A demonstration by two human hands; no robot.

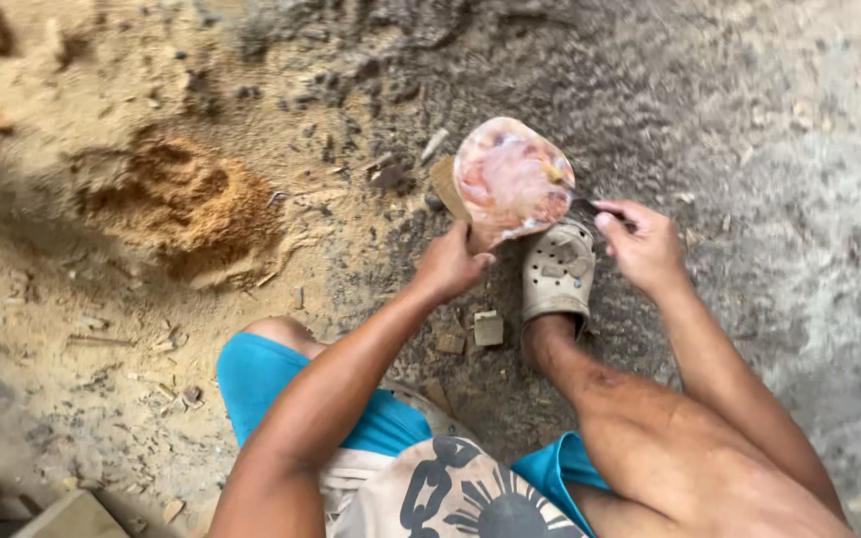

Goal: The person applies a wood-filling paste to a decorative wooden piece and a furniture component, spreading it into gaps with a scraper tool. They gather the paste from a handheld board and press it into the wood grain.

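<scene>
Pinkish, mottled wood piece point(510, 179), rounded and flat, face up toward the camera, at upper centre of the head view. Held above the ground point(749, 130), just over the right foot. Brown raw edge visible on its left side.

Left hand point(450, 267): closed around the lower edge of the wood piece, fingers wrapped, thumb up against the underside. Firm grip, no gap visible.

Right hand point(645, 244): fingers pinched shut on a thin dark tool point(590, 207). Tool tip touching the right rim of the wood piece. Tool kind not discernible, mostly hidden by the fingers and blurred.

Pale clog point(557, 271) on the right foot, directly below the wood piece, toe pointing up-frame. Right shin and knee running down to lower right.

Blue shorts point(261, 379) at bottom centre, with a grey-and-dark patterned cloth point(450, 493) over the lap.

Small wooden block point(487, 328) on the ground just left of the clog, a smaller chip beside it. Orange-brown sawdust heap point(186, 204) well to the left, apart from both hands. Scattered wood chips and shavings across sandy dirt; greyer, finer dust on the right half.

Pale board corner point(72, 518) at bottom left edge, cut off by the frame.
</scene>
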